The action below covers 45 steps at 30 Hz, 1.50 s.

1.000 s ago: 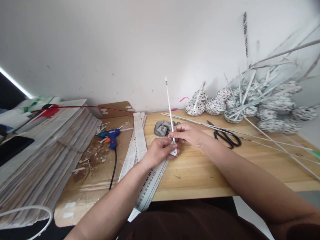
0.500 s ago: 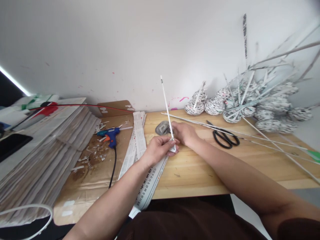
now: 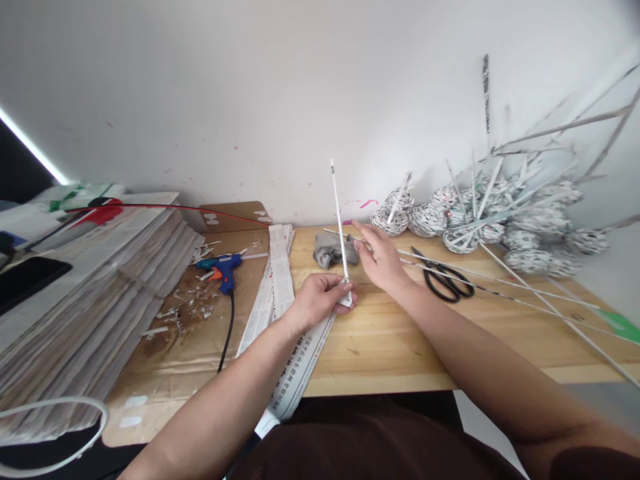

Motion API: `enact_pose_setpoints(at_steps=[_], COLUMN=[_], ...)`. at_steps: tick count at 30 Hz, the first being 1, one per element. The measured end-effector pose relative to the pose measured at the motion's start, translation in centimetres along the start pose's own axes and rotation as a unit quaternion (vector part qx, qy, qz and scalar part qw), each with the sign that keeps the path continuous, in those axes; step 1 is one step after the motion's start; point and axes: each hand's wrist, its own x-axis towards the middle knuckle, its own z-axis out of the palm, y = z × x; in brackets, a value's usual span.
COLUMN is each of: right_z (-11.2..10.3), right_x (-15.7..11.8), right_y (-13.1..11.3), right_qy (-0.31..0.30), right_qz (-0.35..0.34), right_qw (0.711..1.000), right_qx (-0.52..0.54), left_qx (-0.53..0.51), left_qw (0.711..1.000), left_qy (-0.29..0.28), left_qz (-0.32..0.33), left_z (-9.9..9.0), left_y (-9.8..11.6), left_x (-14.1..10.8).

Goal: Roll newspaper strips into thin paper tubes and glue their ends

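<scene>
My left hand point(image 3: 323, 301) pinches the lower end of a thin white paper tube point(image 3: 337, 210), which stands nearly upright and leans slightly left. From that grip a printed newspaper strip point(image 3: 300, 363) runs down toward the table's front edge. Just right of the tube, my right hand point(image 3: 377, 257) is raised with its fingers apart and nothing held in it. A crumpled grey cloth point(image 3: 329, 249) lies on the wooden table behind the tube, close to the right fingertips. More newspaper strips point(image 3: 280, 267) lie to the left.
Black scissors point(image 3: 447, 279) and long paper sticks point(image 3: 530, 267) lie on the right, before woven paper shapes point(image 3: 427, 217) along the wall. Left are a blue glue gun point(image 3: 229, 270) on cardboard point(image 3: 170, 380), its cable, paper scraps and a tall paper stack point(image 3: 120, 280).
My right hand has let go of the grey cloth and opened, moving up and right. The cloth's shape has changed. My left hand keeps its grip on the tube.
</scene>
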Motion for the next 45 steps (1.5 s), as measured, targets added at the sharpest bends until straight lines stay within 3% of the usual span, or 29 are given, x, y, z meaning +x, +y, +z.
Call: enact_pose_setpoints(at_steps=[3,6,9,14,21,23,26,29,31,33,38,43,45], right_z=[-1.1,-1.5,-1.2,-0.5,-0.6,-0.7,-1.4,-2.1,-2.2,-2.0,-1.2,-1.2,-1.1], right_x=[0.1,0.1,0.1,0.0,0.4,0.5,0.6,0.5,0.3,0.2,0.1,0.0,0.0], right_y=[0.0,0.9,2.6,4.4,2.7,1.9,0.5,-0.8,-1.4,-1.6,-1.6,-1.8,-2.0], right_qy=[-0.036,-0.112,-0.152,-0.128,-0.076,-0.089,-0.172,-0.278,-0.316,-0.309,-0.216,-0.276,-0.249], right_qz=[0.075,0.144,0.109,0.061,0.127,0.166,0.190,0.160,0.161,0.179,0.239,0.238,0.252], right_qw=[0.995,0.964,0.955,0.979,0.988,0.971,0.919,0.876,0.853,0.843,0.844,0.829,0.834], right_qx=[-0.058,-0.194,-0.231,-0.146,0.035,0.144,0.300,0.361,0.382,0.402,0.429,0.424,0.424], left_qx=[0.001,-0.003,0.000,0.004,-0.007,-0.007,0.001,0.014,0.024,0.035,0.040,0.041,0.043], left_qw=[1.000,1.000,1.000,1.000,1.000,1.000,1.000,1.000,0.999,0.999,0.999,0.999,0.998], left_qy=[0.001,0.010,0.009,0.011,0.007,0.003,-0.007,-0.014,-0.017,-0.022,-0.015,-0.026,-0.031], left_qz=[-0.001,-0.008,-0.012,-0.017,-0.018,-0.018,-0.016,-0.013,-0.015,-0.020,-0.027,-0.017,-0.017], left_z=[-0.1,0.0,0.0,0.2,0.1,0.1,0.0,0.0,-0.1,0.0,0.0,-0.2,-0.2], left_y=[0.0,-0.1,-0.1,0.0,0.0,0.0,0.0,-0.1,-0.2,-0.3,-0.4,-0.3,-0.4], left_x=[0.1,0.1,0.1,0.0,0.0,0.0,0.0,0.0,0.0,0.0,0.0,0.0,0.0])
